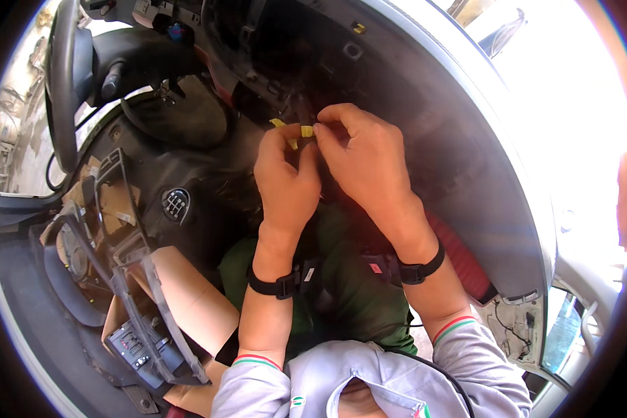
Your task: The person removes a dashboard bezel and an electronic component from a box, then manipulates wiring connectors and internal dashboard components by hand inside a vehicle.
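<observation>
My two hands meet over the dark, opened dashboard of a vehicle. My left hand (289, 174) is closed, its fingertips at a small yellow piece (307, 131) that looks like tape or a connector part. From the other side my right hand (369, 157) pinches the same piece between thumb and index finger. More yellow (279, 123) shows just beyond my left fingertips, next to dark wiring that is hard to make out. Whatever lies inside my curled fingers is hidden. Black straps (285, 284) circle both wrists.
At the left stand the steering wheel (64, 90) and a gear knob (176, 204). Below them, a cardboard box (191, 289) sits by black trim frames (118, 202) and an electronic unit (136, 348). The dashboard's curved edge (494, 139) runs along the right, near a red panel (460, 261).
</observation>
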Available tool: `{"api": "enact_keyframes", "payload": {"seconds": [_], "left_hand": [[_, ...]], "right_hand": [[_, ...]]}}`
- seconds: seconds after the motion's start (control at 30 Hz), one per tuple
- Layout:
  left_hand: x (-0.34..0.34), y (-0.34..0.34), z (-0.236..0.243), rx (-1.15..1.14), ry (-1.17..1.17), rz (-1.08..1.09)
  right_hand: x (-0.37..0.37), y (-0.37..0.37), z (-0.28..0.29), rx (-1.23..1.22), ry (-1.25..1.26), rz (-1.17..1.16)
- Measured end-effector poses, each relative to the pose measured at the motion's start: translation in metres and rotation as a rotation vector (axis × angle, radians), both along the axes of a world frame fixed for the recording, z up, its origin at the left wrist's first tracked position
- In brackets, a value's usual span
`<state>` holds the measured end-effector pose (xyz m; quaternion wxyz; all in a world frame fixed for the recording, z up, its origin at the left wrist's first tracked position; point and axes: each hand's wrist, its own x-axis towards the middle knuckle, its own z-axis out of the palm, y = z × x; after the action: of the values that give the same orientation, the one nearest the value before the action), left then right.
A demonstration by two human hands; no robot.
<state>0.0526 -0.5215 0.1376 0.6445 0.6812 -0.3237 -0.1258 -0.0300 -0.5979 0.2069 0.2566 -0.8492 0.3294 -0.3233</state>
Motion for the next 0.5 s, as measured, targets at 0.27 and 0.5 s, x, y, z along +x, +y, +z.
{"api": "enact_keyframes", "payload": {"seconds": [0.27, 0.5], "left_hand": [[0.004, -0.004, -0.01, -0.12, -0.171, 0.042], [0.005, -0.007, -0.017, -0.154, -0.21, 0.059]], "right_hand": [[0.006, 0.009, -0.004, 0.046, 0.045, -0.024], [0.014, 0.008, -0.011, -0.06, 0.087, -0.051]]}}
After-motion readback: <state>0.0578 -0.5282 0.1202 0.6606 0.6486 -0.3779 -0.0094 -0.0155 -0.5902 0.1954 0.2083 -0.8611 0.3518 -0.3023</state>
